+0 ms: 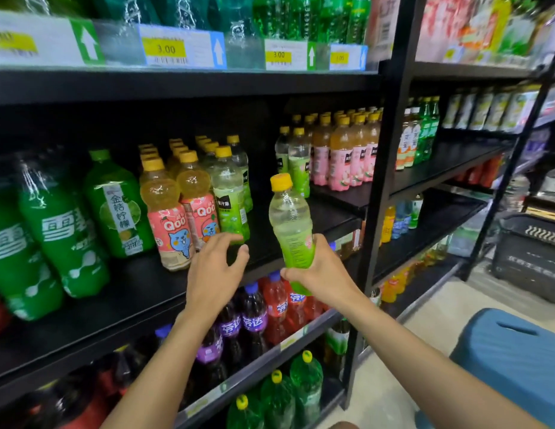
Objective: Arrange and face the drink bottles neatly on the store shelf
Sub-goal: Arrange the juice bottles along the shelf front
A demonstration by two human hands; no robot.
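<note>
My right hand (316,270) grips a pale green drink bottle (290,221) with a yellow cap, held upright in front of the middle black shelf (140,289). My left hand (212,270) hovers open just in front of a matching green-label bottle (229,196) standing at the shelf front, fingers spread toward it without touching. Left of that stand two pink-label Qoo bottles (168,224), with rows of yellow caps behind them. Between the green-label bottle and the pink-label bottles (341,156) farther right lies a bare stretch of shelf.
Large green soda bottles (62,230) fill the shelf's left part. Purple and red soda bottles (254,314) stand on the shelf below. Price tags (164,49) line the shelf above. A blue stool (511,357) and a dark basket (530,255) sit on the floor at right.
</note>
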